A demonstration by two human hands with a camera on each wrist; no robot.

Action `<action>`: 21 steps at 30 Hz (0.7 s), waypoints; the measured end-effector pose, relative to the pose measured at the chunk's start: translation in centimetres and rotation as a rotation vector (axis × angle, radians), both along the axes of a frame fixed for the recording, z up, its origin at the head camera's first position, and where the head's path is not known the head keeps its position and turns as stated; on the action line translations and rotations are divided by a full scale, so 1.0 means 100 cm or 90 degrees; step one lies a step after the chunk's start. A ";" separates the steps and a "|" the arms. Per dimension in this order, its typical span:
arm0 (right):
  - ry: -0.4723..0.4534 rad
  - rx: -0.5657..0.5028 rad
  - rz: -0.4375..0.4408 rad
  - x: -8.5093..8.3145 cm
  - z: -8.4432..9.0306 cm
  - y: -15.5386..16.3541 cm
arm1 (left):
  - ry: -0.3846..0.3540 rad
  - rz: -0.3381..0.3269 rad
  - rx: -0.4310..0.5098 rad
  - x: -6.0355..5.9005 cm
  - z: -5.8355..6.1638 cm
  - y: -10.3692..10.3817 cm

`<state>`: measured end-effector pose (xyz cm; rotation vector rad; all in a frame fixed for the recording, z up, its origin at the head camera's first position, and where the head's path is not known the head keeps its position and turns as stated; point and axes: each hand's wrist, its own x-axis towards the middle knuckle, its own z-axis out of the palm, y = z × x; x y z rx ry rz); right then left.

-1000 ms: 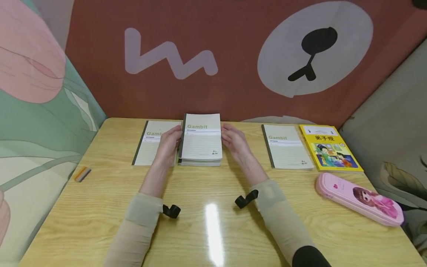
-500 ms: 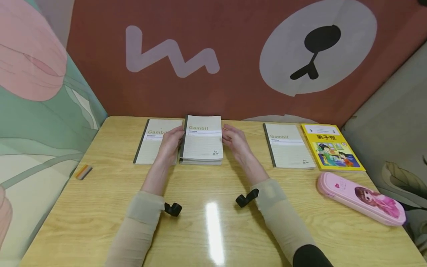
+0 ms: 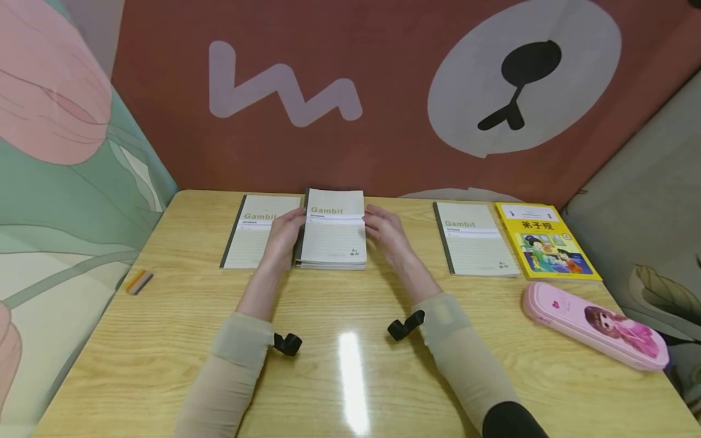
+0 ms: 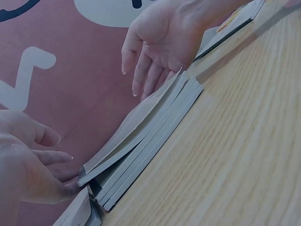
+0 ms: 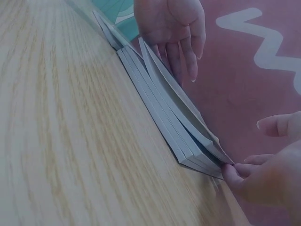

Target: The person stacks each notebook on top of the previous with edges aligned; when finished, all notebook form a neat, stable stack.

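Note:
A stack of several grey-white Gambit notebooks (image 3: 335, 237) lies near the back of the table, between both hands. The top notebook (image 4: 131, 122) sits unevenly, its cover bowed and a gap showing beneath it. At the dark spine side, the left hand (image 3: 281, 238) touches the stack with extended fingers, thumb apart. Fingertips of the right hand (image 3: 390, 234) touch the opposite page edge; in the right wrist view that right hand (image 5: 263, 174) also has its thumb held away. Another Gambit notebook (image 3: 246, 246) lies flat to the left, partly covered by the left hand.
Right of the stack lie a single Gambit notebook (image 3: 476, 240) and a yellow picture-cover book (image 3: 550, 240). A pink pencil case (image 3: 594, 325) is in front of them. A small striped eraser-like block (image 3: 139, 282) sits at the left table edge. A brown wall panel (image 3: 383, 152) rises behind.
The top notebook has settled slightly lower onto the stack. The left hand has shifted a little to the right with it; the right hand stays at the page edge. The head view shifts slightly.

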<state>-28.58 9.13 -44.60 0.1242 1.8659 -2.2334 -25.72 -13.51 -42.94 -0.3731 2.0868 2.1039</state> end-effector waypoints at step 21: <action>-0.021 0.059 0.008 0.003 0.000 -0.001 | -0.018 0.012 -0.011 -0.001 -0.003 0.000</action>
